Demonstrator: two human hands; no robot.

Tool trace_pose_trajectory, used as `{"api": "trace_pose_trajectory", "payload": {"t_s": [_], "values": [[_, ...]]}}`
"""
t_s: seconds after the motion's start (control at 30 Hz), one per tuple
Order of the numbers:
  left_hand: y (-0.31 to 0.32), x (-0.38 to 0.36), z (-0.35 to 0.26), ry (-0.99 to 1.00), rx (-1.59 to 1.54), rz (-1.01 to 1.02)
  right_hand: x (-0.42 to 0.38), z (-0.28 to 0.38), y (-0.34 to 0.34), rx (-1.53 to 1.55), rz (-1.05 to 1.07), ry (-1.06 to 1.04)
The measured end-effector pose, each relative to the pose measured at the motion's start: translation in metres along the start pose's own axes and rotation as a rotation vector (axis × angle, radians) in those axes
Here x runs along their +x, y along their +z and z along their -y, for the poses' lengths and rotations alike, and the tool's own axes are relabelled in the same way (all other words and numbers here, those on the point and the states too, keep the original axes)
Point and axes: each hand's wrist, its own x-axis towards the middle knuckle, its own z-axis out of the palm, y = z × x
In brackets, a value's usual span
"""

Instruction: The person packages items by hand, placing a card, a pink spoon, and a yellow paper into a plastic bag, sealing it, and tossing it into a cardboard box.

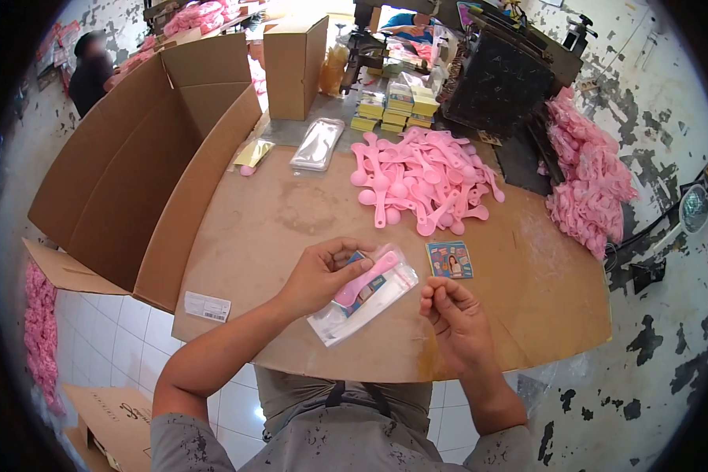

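Observation:
My left hand is closed on a clear plastic bag over the front of the table. Inside or on the bag lie a pink spoon and a blue printed card, partly covered by the fingers. To the right, my right hand is raised with its fingers curled and the fingertips pressed together; whether anything thin is between them cannot be made out. Just above it, a small stack of printed cards rests on the cardboard-covered table. Beyond the cards is a pile of pink spoons.
A large open cardboard box stands at the left. Clear bags, card stacks and an upright box are at the back. A dark machine and wrapped pink items stand right. Two people are in the background.

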Motion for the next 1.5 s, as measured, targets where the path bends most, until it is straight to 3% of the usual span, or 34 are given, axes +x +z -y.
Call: {"api": "trace_pose_trajectory", "payload": {"t_s": [0.23, 0.33, 0.43, 0.53, 0.63, 0.7, 0.73, 0.8, 0.83, 0.93, 1.03, 1.13, 1.23, 1.33, 1.43, 1.5], "values": [[0.000, -0.002, -0.001, -0.011, 0.023, 0.035, 0.007, 0.009, -0.010, -0.075, 0.017, -0.004], [0.002, -0.003, -0.004, -0.049, 0.029, 0.073, 0.017, 0.013, -0.006, -0.550, -0.011, -0.123], [0.005, -0.005, -0.005, -0.085, 0.001, 0.172, 0.035, 0.035, 0.014, -1.496, 0.154, -0.810], [0.005, -0.006, -0.003, -0.074, 0.006, 0.307, 0.053, 0.044, 0.026, -1.216, 0.467, -0.642], [0.002, -0.006, 0.001, -0.085, -0.022, 0.391, 0.070, 0.052, 0.024, -1.189, 0.712, -0.567], [0.001, -0.008, -0.003, -0.159, -0.068, 0.412, 0.078, 0.066, 0.028, -1.077, 0.777, -0.577], [0.004, -0.008, -0.004, -0.020, 0.036, 0.312, 0.080, 0.073, 0.032, -1.021, 0.810, -0.580], [0.012, -0.007, -0.003, 0.251, 0.237, 0.103, 0.067, 0.093, 0.055, -1.356, 0.769, -0.698], [0.002, -0.005, -0.001, 0.284, 0.362, 0.117, 0.063, 0.098, 0.062, -1.521, 0.739, -0.755], [0.005, -0.011, -0.016, 0.437, 0.332, 0.235, 0.062, 0.092, 0.057, -1.395, 0.555, -0.576], [0.016, -0.019, -0.020, 0.452, 0.492, 0.207, 0.060, 0.089, 0.062, -1.342, 0.513, -0.505], [0.023, -0.014, -0.010, 0.517, 0.431, 0.153, 0.064, 0.082, 0.059, -1.320, 0.433, -0.390], [0.023, -0.011, -0.004, 0.483, 0.409, 0.065, 0.068, 0.074, 0.053, -1.314, 0.475, -0.439], [0.024, -0.018, -0.025, 0.195, 0.452, 0.060, 0.071, 0.060, 0.056, -1.315, 0.257, -0.778], [0.020, -0.014, -0.012, 0.328, 0.435, 0.019, 0.077, 0.051, 0.053, -1.532, 0.308, -1.185], [0.022, -0.017, -0.013, 0.292, 0.423, 0.033, 0.077, 0.051, 0.055, -1.555, 0.286, -1.238]]}}
